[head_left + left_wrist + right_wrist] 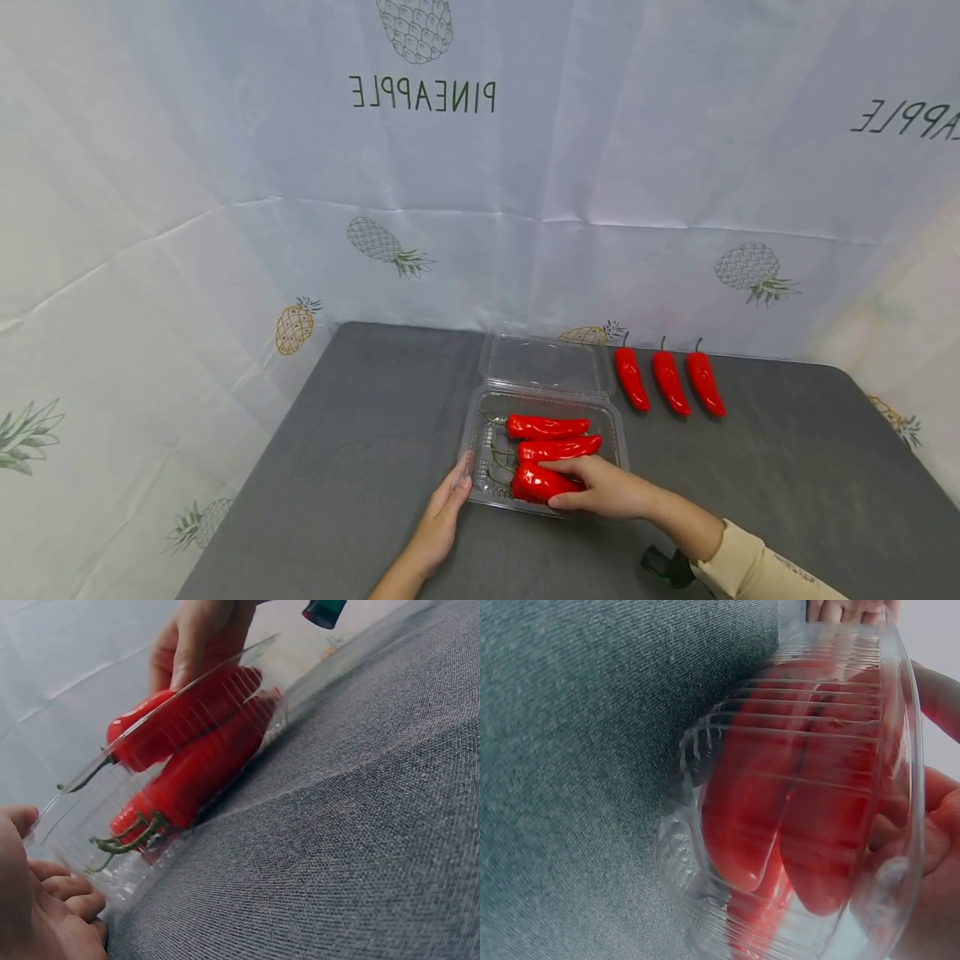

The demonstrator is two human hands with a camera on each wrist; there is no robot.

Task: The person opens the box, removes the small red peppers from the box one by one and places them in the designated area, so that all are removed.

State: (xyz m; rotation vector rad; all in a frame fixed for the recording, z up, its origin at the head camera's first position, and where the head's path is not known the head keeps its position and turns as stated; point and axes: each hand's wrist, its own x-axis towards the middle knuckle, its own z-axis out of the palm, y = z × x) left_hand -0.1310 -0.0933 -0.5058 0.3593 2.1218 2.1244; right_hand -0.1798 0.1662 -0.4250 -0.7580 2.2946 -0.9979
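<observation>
Several glossy red chili peppers with green stems lie crosswise in a clear plastic clamshell box (pixel 621 437), among them a back pepper (pixel 547 427) and a middle pepper (pixel 558 448). My right hand (pixel 603 489) reaches over the box's front right part and grips a red chili pepper (pixel 531 482) between thumb and fingers. In the left wrist view that held pepper (pixel 139 724) sits above others inside the wall. My left hand (pixel 441 517) holds the box's left edge, thumb at the rim and fingers outside. The right fingertips' far side is hidden.
Behind the box its clear lid (pixel 546 365) lies folded back. Three more red chili peppers (pixel 670 382) stand in a row at the back right of the grey table (pixel 360 433). A dark object (pixel 667 567) shows near my right forearm. A pineapple-print curtain (pixel 525 167) surrounds the table.
</observation>
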